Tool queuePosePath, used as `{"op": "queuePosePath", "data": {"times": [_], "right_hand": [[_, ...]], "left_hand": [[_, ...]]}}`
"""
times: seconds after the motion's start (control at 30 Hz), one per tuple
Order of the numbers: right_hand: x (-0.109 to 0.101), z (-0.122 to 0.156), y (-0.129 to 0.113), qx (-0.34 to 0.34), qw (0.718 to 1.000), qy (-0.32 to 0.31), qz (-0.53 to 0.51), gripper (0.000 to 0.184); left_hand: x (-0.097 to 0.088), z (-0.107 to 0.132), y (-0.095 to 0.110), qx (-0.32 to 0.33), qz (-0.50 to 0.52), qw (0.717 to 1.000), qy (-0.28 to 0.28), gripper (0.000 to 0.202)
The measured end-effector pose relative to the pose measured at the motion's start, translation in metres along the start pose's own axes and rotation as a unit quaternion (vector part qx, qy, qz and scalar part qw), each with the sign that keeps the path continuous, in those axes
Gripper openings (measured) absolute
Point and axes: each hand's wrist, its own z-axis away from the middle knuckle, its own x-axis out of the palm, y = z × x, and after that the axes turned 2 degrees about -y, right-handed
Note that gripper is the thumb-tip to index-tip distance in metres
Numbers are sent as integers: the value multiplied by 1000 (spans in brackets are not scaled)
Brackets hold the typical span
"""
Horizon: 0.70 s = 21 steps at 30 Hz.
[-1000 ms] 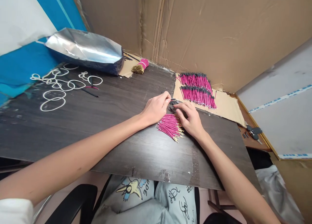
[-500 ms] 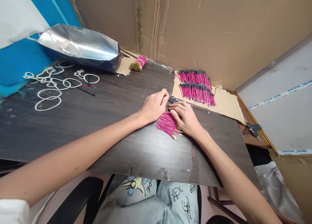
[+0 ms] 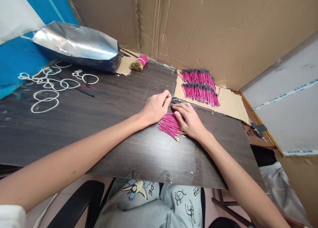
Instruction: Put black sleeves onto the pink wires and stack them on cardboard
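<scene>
A fan of short pink wires (image 3: 170, 126) with bare metal ends lies on the dark table in front of me. My left hand (image 3: 157, 106) is closed in a pinch at the far left side of this pile; whatever its fingertips hold is hidden. Beside it, my right hand (image 3: 188, 118) rests palm down, fingers stretched over the wires' right side. Small black sleeve pieces (image 3: 174, 102) lie just beyond both hands, partly covered by the fingers.
Two rows of pink wires with black ends (image 3: 198, 87) lie on a cardboard sheet (image 3: 231, 105) at back right. A banded wire bundle (image 3: 139, 63), a silver bag (image 3: 77, 44) and loose white rubber bands (image 3: 47, 95) are at left. Scissors (image 3: 258, 128) sit at far right.
The view has shifted slightly. Both hands keep almost the same place over the pile, with only small finger movement.
</scene>
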Motion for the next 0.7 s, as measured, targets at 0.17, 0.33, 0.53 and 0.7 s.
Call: {"op": "queuePosePath", "data": {"times": [0.17, 0.33, 0.53, 0.7], "right_hand": [[-2, -2, -1, -1, 1000, -1, -5, 32], [-2, -2, -3, 4, 1000, 6, 4, 25], [0, -2, -3, 21, 999, -1, 41, 30], [2, -1, -1, 16, 998, -2, 64, 36]], "left_hand": [[0, 0, -2, 8, -2, 1000, -5, 20], [0, 1, -2, 12, 1, 1000, -5, 20], [0, 2, -1, 11, 1, 1000, -7, 19], [0, 2, -2, 13, -3, 1000, -10, 20]]}}
